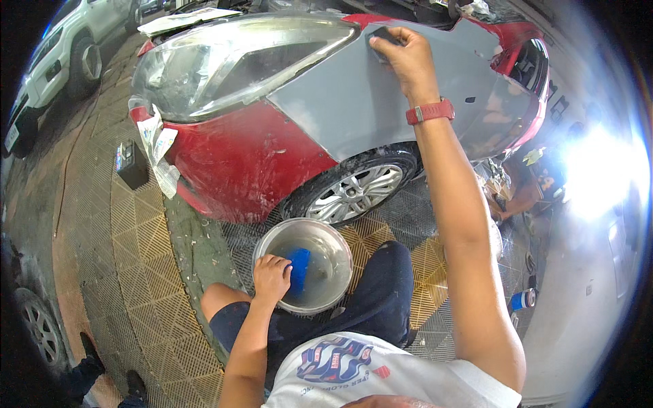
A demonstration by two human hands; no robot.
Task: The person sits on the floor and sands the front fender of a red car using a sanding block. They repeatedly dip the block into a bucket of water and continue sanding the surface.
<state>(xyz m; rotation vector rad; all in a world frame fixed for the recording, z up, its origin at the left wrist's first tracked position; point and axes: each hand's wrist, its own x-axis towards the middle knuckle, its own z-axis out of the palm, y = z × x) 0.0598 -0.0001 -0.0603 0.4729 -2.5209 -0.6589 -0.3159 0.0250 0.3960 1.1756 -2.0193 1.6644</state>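
My right hand (412, 62), with a red watch on its wrist, is closed on a dark sanding pad (378, 43). It presses the pad to the upper part of the grey-primed fender (340, 102), just behind the headlight (204, 71). My left hand (271, 277) is at the near left rim of a round metal-coloured basin (344, 246) holding cloudy water. Its fingers are closed on a flat blue piece (298, 270), which dips into the basin; I cannot make out whether it is a cloth or a sponge.
The car's red bumper (238, 160) and front wheel (357, 194) face me. Torn newspaper (158, 143) hangs at the bumper's corner near a black battery-like box (131, 164). A small can (523, 299) lies at right. A white vehicle (64, 47) and another person's feet (92, 350) are at left.
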